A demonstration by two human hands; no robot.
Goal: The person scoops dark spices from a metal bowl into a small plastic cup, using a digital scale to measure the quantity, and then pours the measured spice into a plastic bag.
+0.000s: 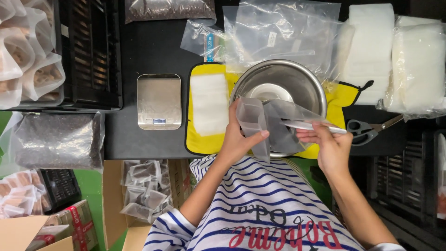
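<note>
My left hand grips a translucent plastic pouch by its left side, holding it open over the near rim of a steel bowl. My right hand holds a thin metal tool, tweezers or a small scoop, whose tip reaches into the pouch's mouth. The bowl stands on a yellow mat. A white pad lies on the mat to the left of the bowl.
A small steel kitchen scale sits left of the mat. Scissors lie to the right. Clear bags and white pads lie behind. A dark granule bag, black crates and a box of filled pouches stand left.
</note>
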